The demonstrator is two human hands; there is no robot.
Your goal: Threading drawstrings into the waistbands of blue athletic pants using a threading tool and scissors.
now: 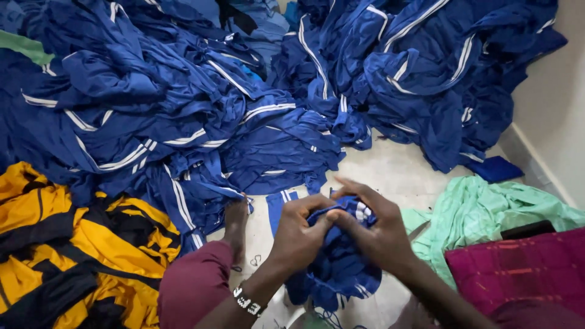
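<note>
My left hand [300, 234] and my right hand [373, 225] both grip a bunched blue garment with white stripes [338, 262] in front of me, low in the middle of the view. The fingers of both hands pinch the cloth near its top edge, thumbs close together. The rest of the garment hangs down between my forearms. A beaded bracelet [248, 302] sits on my left wrist. My bare foot [234, 222] rests on the floor just left of my hands.
A large heap of blue white-striped garments [183, 109] covers the floor ahead, with another pile [420, 67] at the right. Yellow and black garments [67, 244] lie at the left. Mint green cloth [487, 210] and a magenta cushion [524, 268] are at the right, by the wall [554, 97].
</note>
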